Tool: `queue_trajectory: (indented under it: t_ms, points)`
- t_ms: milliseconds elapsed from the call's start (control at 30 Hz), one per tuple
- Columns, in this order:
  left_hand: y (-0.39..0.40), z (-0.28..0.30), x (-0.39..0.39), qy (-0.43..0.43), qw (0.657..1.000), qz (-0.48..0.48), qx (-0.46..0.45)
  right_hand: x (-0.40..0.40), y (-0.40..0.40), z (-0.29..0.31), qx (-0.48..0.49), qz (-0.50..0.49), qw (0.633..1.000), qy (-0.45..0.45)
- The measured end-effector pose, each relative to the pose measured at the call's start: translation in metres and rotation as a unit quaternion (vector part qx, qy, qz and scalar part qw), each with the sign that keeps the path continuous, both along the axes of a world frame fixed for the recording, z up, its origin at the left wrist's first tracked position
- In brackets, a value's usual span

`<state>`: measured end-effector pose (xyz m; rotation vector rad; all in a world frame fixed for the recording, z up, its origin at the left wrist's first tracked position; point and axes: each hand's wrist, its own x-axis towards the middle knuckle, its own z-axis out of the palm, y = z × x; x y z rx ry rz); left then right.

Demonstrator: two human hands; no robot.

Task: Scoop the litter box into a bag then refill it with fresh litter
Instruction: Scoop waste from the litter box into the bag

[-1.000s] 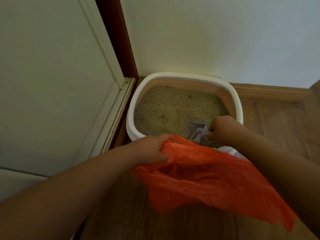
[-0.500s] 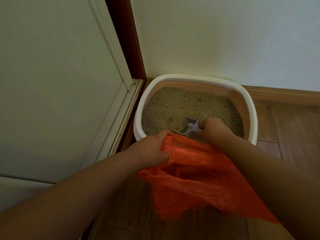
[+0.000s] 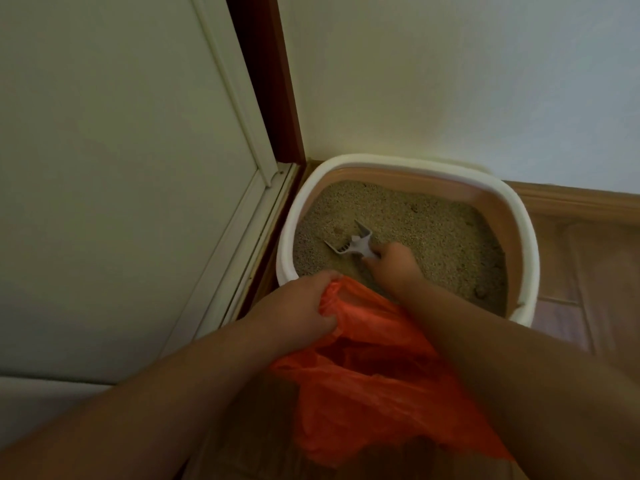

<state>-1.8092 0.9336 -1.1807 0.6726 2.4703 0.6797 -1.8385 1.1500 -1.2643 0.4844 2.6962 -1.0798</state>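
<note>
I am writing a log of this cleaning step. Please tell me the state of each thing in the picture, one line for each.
litter box: on the floor in the corner, filled with litter.
scoop: in the box, head down in the litter.
orange bag: mouth held open beside the box's near rim.
left hand: grips the bag's edge.
right hand: grips the scoop's handle.
white door: whether shut cannot be told.
</note>
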Motion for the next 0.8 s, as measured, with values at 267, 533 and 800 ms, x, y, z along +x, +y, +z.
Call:
queue_trajectory:
  t_ms: [267,533,800]
  points:
    - [0.01,0.005,0.013,0.041,0.999,-0.006,0.023,0.039,0.052,0.032,-0.005,-0.051,0.995,0.089]
    - [0.04,0.016,0.027,0.047,0.998,-0.04,0.009,0.093,0.081,0.058,0.029,-0.019,0.995,0.092]
    - [0.053,0.03,0.04,0.048,0.997,-0.064,-0.017,0.126,0.105,0.081,0.045,-0.047,0.994,0.092]
